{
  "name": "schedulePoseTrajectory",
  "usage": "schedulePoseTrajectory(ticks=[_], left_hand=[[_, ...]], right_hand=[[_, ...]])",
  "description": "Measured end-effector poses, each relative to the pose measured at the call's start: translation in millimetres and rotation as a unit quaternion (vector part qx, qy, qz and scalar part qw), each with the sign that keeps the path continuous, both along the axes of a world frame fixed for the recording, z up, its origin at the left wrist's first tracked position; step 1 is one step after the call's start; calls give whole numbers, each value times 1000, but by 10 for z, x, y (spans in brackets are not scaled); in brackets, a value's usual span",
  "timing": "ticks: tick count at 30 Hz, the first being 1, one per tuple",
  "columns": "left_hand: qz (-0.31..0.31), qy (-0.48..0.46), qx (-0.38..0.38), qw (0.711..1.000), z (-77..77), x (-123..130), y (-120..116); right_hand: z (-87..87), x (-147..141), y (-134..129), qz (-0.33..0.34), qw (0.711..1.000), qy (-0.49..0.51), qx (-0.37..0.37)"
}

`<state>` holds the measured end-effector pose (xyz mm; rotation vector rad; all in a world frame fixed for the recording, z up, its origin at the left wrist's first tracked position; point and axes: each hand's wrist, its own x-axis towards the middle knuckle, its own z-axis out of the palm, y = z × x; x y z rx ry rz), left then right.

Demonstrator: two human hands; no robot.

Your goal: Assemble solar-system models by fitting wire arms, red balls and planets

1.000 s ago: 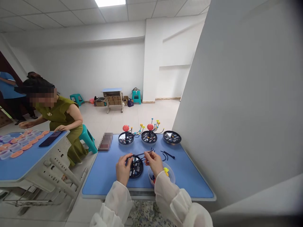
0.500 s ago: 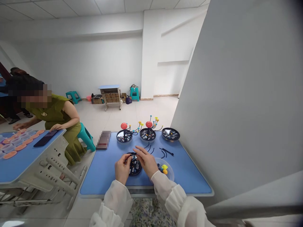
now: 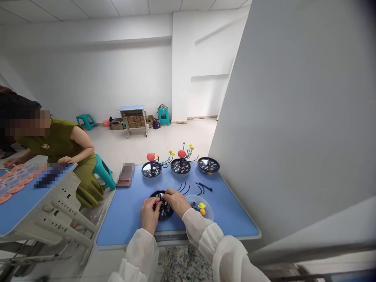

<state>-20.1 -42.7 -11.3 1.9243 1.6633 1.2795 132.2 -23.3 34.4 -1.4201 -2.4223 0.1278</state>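
Note:
A round black base (image 3: 165, 212) with printed picture labels lies on the blue table in front of me. My left hand (image 3: 150, 215) is closed at its left edge, thumb and forefinger pinching a small black piece (image 3: 160, 198) above it. From the right, my right hand (image 3: 176, 201) reaches over the base, its fingertips closed at the same piece. What exactly the piece is stays partly hidden by the fingers. Beside my right wrist stands a clear plastic bowl (image 3: 209, 209) holding yellow and orange parts (image 3: 201, 208) and some dark ones.
Two models with red balls (image 3: 150, 157) on bent black arms stand at the table's back, beside another black base (image 3: 208, 165). Thin curved black rods (image 3: 200, 190) lie mid-table. At left, a person in green (image 3: 61, 137) sits by a table with orange lids (image 3: 18, 188).
My right hand's raised fingers have come down to the small black piece, next to my left fingertips. The whole view has shifted slightly, with the table's things now further left.

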Motion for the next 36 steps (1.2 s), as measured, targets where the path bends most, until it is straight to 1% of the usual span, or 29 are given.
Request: schedulePoseTrajectory(ticks=[2, 4, 5, 7, 9, 10, 11, 12, 13, 15, 17, 18, 20, 23, 26, 31, 32, 34, 36], left_hand=[[1, 6, 0, 1000, -9, 2, -2], [6, 15, 2, 1000, -22, 8, -6], [10, 20, 4, 1000, -29, 11, -9], [14, 28, 9, 999, -42, 7, -17], [9, 36, 14, 999, -46, -16, -31], [5, 40, 18, 999, -44, -35, -43], [2, 44, 23, 999, -39, -56, -60], [4, 47, 31, 998, -30, -77, -83], [10, 48, 42, 998, -17, -91, -113], [27, 43, 72, 996, 16, -84, -193], [32, 31, 103, 994, 53, -7, -296], [24, 27, 114, 993, 69, 59, -351], [-9, 30, 122, 992, 88, 222, -457], [-58, 49, 113, 991, 64, 455, -575], [-75, 62, 99, 990, -10, 557, -635], [-108, 90, 75, 987, -105, 503, -681], [-115, 95, 72, 986, -114, 491, -685], [-121, 95, 64, 986, -124, 480, -684], [-120, 87, 53, 987, -128, 482, -674]], right_hand=[[43, -42, -93, -19, 1000, -3, 16], [59, -88, -282, -31, 998, 9, 49], [52, -104, -411, -26, 997, 22, 70], [9, -92, -708, 27, 996, 37, 79], [-45, 18, -988, 71, 993, 49, 77], [-66, 119, -1093, 70, 992, 64, 79], [-77, 250, -1163, 56, 992, 83, 81], [-78, 408, -1193, 45, 990, 101, 83], [-69, 586, -1183, 17, 989, 120, 87], [-29, 961, -1056, -61, 984, 139, 90], [16, 1297, -831, -142, 977, 132, 89], [30, 1428, -702, -178, 973, 121, 87], [29, 1595, -449, -206, 973, 82, 69], [-39, 1643, -160, -209, 977, 14, 51], [-131, 1589, -29, -185, 981, -7, 50], [-211, 1618, -49, -113, 992, -40, 49], [-212, 1648, -64, -84, 994, -52, 51], [-203, 1720, -86, 4, 994, -88, 71], [-188, 1793, -96, 104, 982, -124, 102]])
